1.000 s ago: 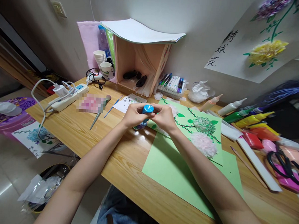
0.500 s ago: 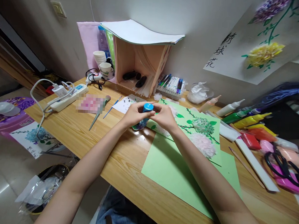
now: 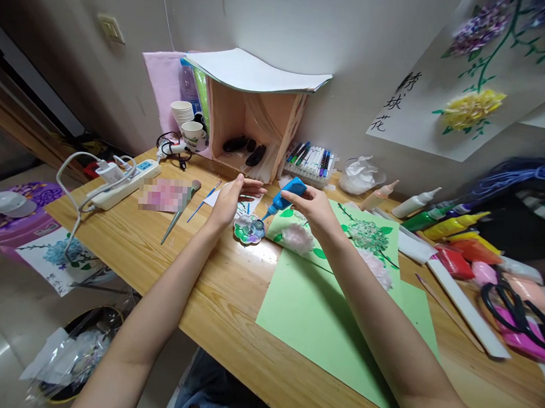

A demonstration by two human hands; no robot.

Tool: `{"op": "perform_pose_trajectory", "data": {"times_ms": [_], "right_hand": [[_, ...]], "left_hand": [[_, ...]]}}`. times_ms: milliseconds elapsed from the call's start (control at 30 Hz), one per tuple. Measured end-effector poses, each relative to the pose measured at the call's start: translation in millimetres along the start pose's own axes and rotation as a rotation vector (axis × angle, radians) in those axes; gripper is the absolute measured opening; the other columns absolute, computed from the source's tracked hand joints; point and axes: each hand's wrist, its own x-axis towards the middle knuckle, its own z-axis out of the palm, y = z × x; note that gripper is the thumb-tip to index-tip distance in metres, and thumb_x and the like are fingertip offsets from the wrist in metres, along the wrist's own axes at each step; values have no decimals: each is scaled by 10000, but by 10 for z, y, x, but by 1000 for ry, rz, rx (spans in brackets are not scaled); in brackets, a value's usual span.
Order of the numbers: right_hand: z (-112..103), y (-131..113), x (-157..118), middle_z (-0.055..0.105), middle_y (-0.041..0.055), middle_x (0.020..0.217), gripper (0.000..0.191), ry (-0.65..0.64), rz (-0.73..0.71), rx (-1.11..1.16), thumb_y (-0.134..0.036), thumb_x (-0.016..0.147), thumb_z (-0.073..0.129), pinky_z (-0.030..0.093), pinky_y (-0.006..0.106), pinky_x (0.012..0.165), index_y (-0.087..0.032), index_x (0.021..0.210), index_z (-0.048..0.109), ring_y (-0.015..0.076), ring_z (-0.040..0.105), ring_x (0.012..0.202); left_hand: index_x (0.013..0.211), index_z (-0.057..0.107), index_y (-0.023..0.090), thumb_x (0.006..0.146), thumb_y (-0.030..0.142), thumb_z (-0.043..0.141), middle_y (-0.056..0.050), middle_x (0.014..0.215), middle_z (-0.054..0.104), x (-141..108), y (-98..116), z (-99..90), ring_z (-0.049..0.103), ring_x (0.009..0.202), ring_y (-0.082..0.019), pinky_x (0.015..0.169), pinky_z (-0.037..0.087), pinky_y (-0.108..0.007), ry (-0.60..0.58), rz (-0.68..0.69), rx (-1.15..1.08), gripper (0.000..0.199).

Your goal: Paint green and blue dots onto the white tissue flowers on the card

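Observation:
A blue paint bottle (image 3: pixel 289 194) is in my right hand (image 3: pixel 315 207), tilted so that its nozzle points down and left. The nozzle tip is at the right rim of a small flower-shaped paint palette (image 3: pixel 249 229), whose wells hold green, blue and purple paint. To the palette's upper left my left hand (image 3: pixel 230 203) is raised with its fingers apart and nothing in it. Behind the palette lies a white paper (image 3: pixel 211 199) with paint marks. Light green paper (image 3: pixel 312 309) with pale pink and green flowers lies under my right forearm.
A thin blue brush (image 3: pixel 204 201) and a large brush (image 3: pixel 181 211) lie at left, near a power strip (image 3: pixel 130 184). Markers (image 3: pixel 311 160) stand by a box (image 3: pixel 253 127). More paint bottles (image 3: pixel 416 202) and black scissors (image 3: pixel 517 314) are at right.
My left hand has let go of the blue bottle and moved left. My right hand has tipped the bottle from upright to nozzle-down, and the palette now shows.

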Motion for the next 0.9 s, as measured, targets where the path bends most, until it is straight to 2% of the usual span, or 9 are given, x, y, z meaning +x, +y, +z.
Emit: {"op": "perform_pose_trajectory", "data": {"times_ms": [167, 333, 433, 533, 633, 767, 900], "right_hand": [[-34, 6, 42, 682, 0, 772, 434, -11, 120, 255, -459, 519, 885, 541, 265, 690, -207, 762, 628, 152, 663, 761], [-37, -5, 39, 702, -1, 773, 295, -108, 168, 348, -421, 690, 806, 582, 257, 673, -216, 777, 613, 152, 689, 778], [10, -43, -16, 706, -30, 748, 221, -157, 307, 598, -287, 736, 800, 582, 179, 637, -209, 825, 614, 89, 672, 692], [78, -101, -93, 715, -29, 736, 178, -195, 431, 788, -190, 773, 777, 579, 140, 630, -181, 856, 620, 58, 656, 641], [137, -146, -155, 719, -8, 725, 132, -221, 455, 831, -157, 797, 752, 576, 149, 595, -154, 864, 639, 72, 656, 625], [197, -144, -193, 711, 7, 717, 94, -269, 458, 819, -172, 819, 723, 549, 166, 526, -133, 879, 662, 87, 645, 596], [257, -104, -209, 714, 2, 745, 56, -231, 498, 835, -164, 825, 717, 534, 132, 539, -144, 849, 671, 66, 639, 613]], "left_hand": [[845, 729, 160, 860, 785, 372, -124, 845, 765, 5, -3, -26, 715, 840, -242, 748, 549, -342, 42, 17, 25, 720], [842, 723, 152, 922, 712, 340, -107, 815, 747, -74, 32, 65, 679, 762, -205, 700, 521, -308, 40, 57, 49, 683], [1024, 713, 159, 959, 574, 447, -99, 995, 734, -156, 63, 137, 653, 846, -190, 703, 500, -281, 17, 190, 136, 497], [1194, 663, 191, 948, 474, 551, -104, 1184, 663, -221, 83, 178, 613, 1049, -210, 819, 497, -288, -71, 339, 243, 391], [1274, 620, 202, 898, 457, 648, -123, 1232, 612, -243, 85, 191, 579, 1130, -236, 862, 501, -311, -135, 465, 273, 455], [1262, 631, 217, 804, 426, 770, -122, 1220, 626, -236, 84, 204, 574, 1149, -254, 911, 493, -353, -105, 594, 310, 522], [1174, 679, 213, 822, 394, 759, -102, 1164, 691, -230, 80, 217, 618, 1091, -235, 959, 475, -369, -49, 580, 300, 404]]}}
